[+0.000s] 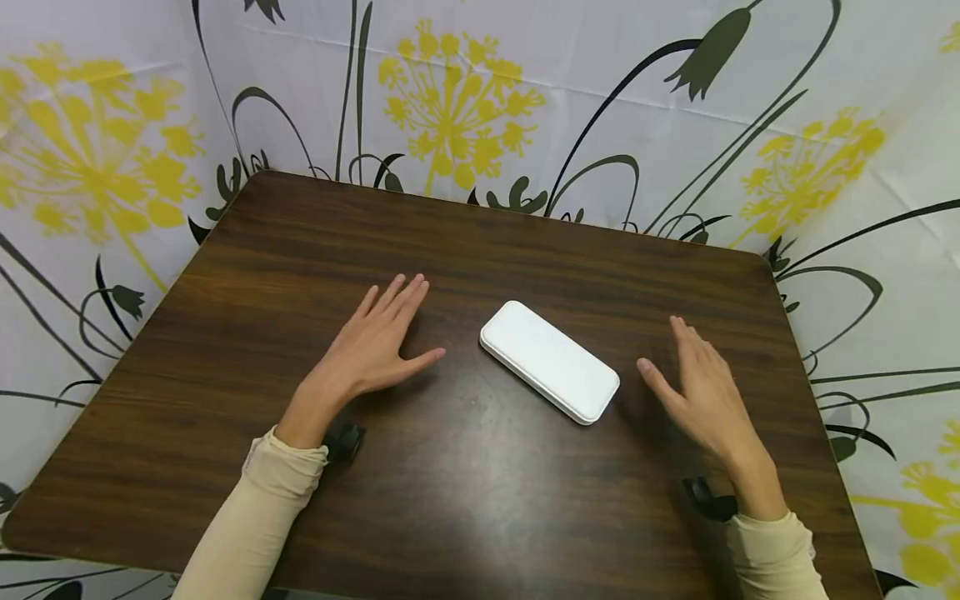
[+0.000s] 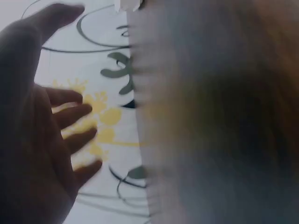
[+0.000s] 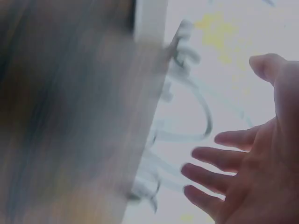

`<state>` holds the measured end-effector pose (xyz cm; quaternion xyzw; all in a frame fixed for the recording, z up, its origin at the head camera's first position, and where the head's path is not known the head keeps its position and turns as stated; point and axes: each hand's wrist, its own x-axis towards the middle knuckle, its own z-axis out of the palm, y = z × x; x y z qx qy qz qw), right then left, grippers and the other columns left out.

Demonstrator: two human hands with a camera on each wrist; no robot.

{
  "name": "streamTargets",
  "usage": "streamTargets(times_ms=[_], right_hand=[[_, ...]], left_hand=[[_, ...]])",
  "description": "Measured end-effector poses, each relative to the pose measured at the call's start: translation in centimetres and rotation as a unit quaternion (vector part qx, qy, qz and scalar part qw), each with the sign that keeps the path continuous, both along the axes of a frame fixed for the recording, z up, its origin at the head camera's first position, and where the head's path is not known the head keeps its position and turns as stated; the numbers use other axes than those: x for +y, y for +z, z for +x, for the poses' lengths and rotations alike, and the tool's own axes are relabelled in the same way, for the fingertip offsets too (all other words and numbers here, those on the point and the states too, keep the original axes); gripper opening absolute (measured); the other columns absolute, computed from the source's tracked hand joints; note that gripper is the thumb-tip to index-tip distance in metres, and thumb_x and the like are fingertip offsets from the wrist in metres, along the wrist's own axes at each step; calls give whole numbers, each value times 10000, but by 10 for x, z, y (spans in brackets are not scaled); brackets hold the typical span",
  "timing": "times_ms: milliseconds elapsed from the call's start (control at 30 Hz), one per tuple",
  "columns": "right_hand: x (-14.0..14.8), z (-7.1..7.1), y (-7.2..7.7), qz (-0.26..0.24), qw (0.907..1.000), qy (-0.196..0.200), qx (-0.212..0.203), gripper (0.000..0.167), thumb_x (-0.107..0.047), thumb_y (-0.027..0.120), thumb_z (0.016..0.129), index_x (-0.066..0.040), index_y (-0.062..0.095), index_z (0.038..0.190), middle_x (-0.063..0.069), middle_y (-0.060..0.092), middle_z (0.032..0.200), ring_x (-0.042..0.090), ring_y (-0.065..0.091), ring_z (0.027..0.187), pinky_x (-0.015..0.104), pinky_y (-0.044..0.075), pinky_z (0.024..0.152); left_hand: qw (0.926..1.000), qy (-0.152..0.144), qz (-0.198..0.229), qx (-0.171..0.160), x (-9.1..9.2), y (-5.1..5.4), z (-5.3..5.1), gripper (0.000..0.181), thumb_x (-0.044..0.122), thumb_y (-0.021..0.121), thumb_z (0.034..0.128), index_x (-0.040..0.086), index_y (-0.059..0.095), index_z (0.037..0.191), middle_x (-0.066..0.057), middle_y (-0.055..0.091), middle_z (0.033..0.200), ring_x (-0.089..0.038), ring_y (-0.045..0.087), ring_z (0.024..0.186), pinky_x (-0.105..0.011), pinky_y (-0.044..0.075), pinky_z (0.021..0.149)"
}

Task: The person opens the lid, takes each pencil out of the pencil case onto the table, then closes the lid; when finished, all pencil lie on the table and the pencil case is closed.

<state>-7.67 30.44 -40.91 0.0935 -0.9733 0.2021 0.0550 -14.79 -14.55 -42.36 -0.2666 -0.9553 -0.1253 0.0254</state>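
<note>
A flat white case [image 1: 551, 360] with rounded corners and a seam along its side lies slantwise on the dark wooden table [image 1: 450, 517]. To its left is my left hand [image 1: 367, 346], fingers straight and thumb spread toward the case without touching it. My right hand [image 1: 705, 396] is to the right of the case, also apart from it, with straight fingers and the thumb held out. Both palms are bare in the wrist views, where the left hand [image 2: 42, 126] and right hand [image 3: 252, 158] hold nothing.
A white curtain [image 1: 300, 75] printed with yellow flowers and dark stems hangs behind the table and along its sides. Each wrist wears a black device, the left one [image 1: 345, 443] and the right one [image 1: 708, 500]. The table surface is blurred in both wrist views.
</note>
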Motion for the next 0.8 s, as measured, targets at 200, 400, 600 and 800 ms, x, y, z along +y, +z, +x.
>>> streamTargets(times_ms=[200,400,600,800], right_hand=[[-52,1,-10,126,9968,782,-80,929,-589,616,896,-78,220,1563,144,343,1541,369,386,1337,560,315,1055],[-82,-5,-28,764,9903,1134,225,1022,-622,709,779,0,333,1498,182,478,1403,355,492,1171,539,451,908],[-88,-10,-39,828,9903,1041,391,981,-517,792,711,5,410,1449,195,514,1289,364,495,1105,518,480,839],[-89,-15,-43,735,9910,931,616,948,-512,777,671,-15,460,1414,186,534,1252,353,518,1056,501,505,771]], left_hand=[[9880,-1206,639,-721,30,-3,-28,1013,611,650,860,98,153,1579,-56,186,1615,-196,144,1474,-419,143,1169],[9699,-1870,714,-1385,63,-7,-59,1096,550,792,764,110,200,1574,-66,185,1616,-172,156,1468,-359,162,1165],[9566,-2299,577,-1695,81,-14,-79,1010,449,835,763,112,298,1549,-120,266,1585,-213,231,1448,-405,259,1130],[9549,-2459,292,-1637,89,-11,-89,918,396,843,765,140,383,1517,-105,348,1545,-222,330,1400,-405,325,1087]])
